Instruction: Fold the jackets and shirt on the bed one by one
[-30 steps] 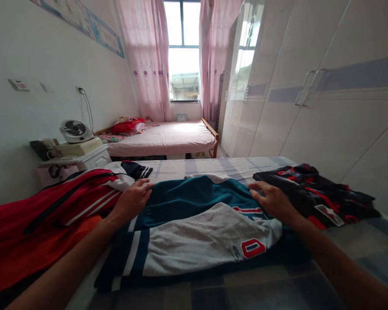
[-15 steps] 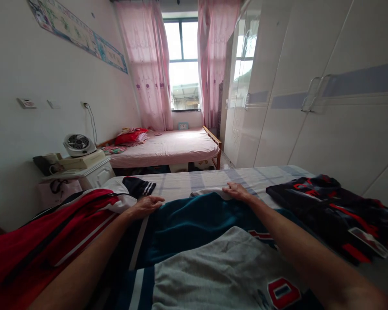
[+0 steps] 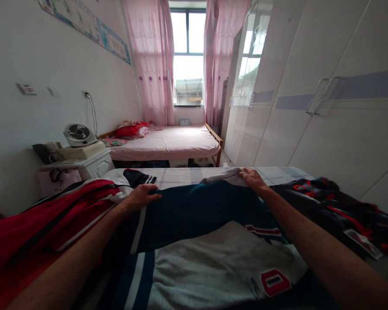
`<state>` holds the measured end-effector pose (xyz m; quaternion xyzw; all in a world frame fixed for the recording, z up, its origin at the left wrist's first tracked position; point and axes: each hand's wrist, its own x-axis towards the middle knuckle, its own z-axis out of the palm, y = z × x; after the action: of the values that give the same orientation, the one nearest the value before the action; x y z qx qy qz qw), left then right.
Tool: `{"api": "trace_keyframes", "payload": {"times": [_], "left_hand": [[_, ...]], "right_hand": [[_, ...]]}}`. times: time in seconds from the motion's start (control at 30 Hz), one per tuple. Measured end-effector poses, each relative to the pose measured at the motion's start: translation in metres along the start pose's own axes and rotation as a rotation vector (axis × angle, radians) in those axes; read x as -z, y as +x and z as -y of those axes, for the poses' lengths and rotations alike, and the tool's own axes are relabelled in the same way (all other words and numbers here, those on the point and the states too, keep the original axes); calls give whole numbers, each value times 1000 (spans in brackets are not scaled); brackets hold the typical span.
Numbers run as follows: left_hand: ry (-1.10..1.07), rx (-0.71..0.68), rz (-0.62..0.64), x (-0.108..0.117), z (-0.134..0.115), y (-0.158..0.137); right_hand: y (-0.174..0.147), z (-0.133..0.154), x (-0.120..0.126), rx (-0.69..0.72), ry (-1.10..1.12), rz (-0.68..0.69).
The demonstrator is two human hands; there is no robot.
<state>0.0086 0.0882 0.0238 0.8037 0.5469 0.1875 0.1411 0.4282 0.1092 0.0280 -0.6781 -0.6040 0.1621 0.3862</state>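
A teal and grey sweatshirt (image 3: 197,211) with white stripes and red-edged letter patches lies spread in front of me. My left hand (image 3: 145,196) is closed on the far left edge of its teal part, fingers bent over the fabric. At the far right edge, my right hand (image 3: 252,178) pinches the cloth beside a light grey piece (image 3: 223,175) that sticks out past the teal. The near grey panel lies in loose creases.
A red jacket (image 3: 67,215) with white and black parts lies on the left. On the right is a black and red garment (image 3: 345,215). Beyond the checked bed (image 3: 177,175) are a pink bed (image 3: 171,142), a fan (image 3: 80,134) on a cabinet, and white wardrobes (image 3: 284,142).
Both hands have lifted the sweatshirt's far edge slightly, my right hand also moving right. The teal cloth is now pulled straighter, and the light grey piece has risen with it.
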Motion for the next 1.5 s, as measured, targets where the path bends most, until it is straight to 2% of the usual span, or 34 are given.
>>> {"api": "trace_keyframes", "payload": {"times": [0.13, 0.23, 0.3, 0.37, 0.43, 0.53, 0.6, 0.7, 0.77, 0.87, 0.97, 1.03, 1.1, 1.2, 1.27, 1.33, 1.4, 1.5], "left_hand": [[41, -66, -31, 10, -15, -18], [127, -124, -119, 15, -30, -52], [219, -205, -152, 12, -38, -81], [266, -290, -108, 3, -42, -111], [226, -319, -16, -7, -43, -134], [124, -266, 42, -16, -43, -149], [75, -160, -23, -14, -41, -143], [53, 41, -170, -9, -33, -122], [5, 110, -155, -8, -25, -107], [-98, 104, -10, -12, -20, -93], [-111, 100, 63, -16, -24, -89], [-89, 122, 68, -16, -29, -89], [-66, 129, 49, -13, -33, -90], [-70, 88, 6, -6, -34, -91], [-94, 68, 5, -2, -32, -93], [-107, 64, 35, 0, -30, -94], [-80, 64, 64, 1, -28, -95], [-15, 93, 59, 0, -28, -93]], "right_hand": [[-31, 4, 19, 31, 177, 34], [-69, 3, 49, 67, 377, 49], [-98, -6, 70, 54, 438, 105], [-125, -23, 85, 38, 361, 244], [-147, -42, 89, 43, 222, 378], [-164, -64, 85, 63, 80, 446], [-165, -67, 81, 89, 38, 412], [-156, -54, 80, 144, -8, 298], [-148, -39, 78, 150, -41, 206], [-137, -9, 63, 194, -134, 188], [-127, 22, 34, 343, -266, 332], [-119, 39, 9, 372, -352, 405], [-112, 51, -17, 332, -389, 430], [-106, 59, -48, 286, -366, 417], [-105, 61, -58, 282, -320, 390], [-104, 61, -58, 288, -269, 350], [-102, 64, -47, 289, -156, 287], [-99, 70, -17, 238, 247, 213]]}}
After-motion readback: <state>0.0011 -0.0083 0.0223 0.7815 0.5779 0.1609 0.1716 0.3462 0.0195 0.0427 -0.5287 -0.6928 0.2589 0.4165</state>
